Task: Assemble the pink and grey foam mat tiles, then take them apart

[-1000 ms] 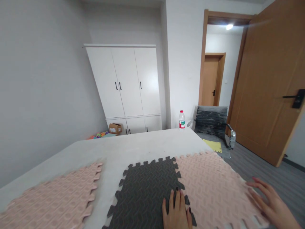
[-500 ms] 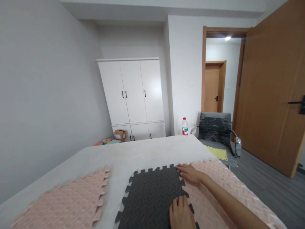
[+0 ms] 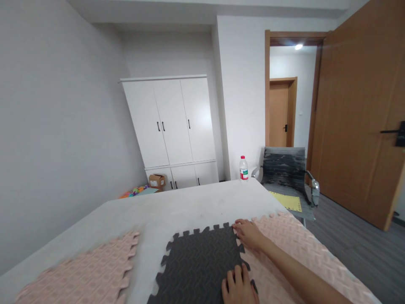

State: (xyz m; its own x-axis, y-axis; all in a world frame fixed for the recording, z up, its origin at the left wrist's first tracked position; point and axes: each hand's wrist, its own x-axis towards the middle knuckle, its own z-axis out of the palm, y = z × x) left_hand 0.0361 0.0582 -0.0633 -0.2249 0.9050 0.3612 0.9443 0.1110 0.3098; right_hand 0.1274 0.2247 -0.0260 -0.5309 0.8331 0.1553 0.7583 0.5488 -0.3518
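Black mat (image 3: pixel 199 261), flat on the table (image 3: pixel 164 207) alongside the right pink mat (image 3: pixel 295 238): light, bendy foam, presumably, best held by its edge. Left hand (image 3: pixel 239 290) laid on top, nothing clasped; whether anything's pinched by the right hand (image 3: pixel 248 234) can't be told. Teeth (image 3: pixel 165 259) could be torn.

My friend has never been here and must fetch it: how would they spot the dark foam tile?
Find the white table in the foreground. On its near part, look between the left pink foam tile and the right pink foam tile. There, under the left hand, lies the dark grey foam tile, the only one that isn't pink.
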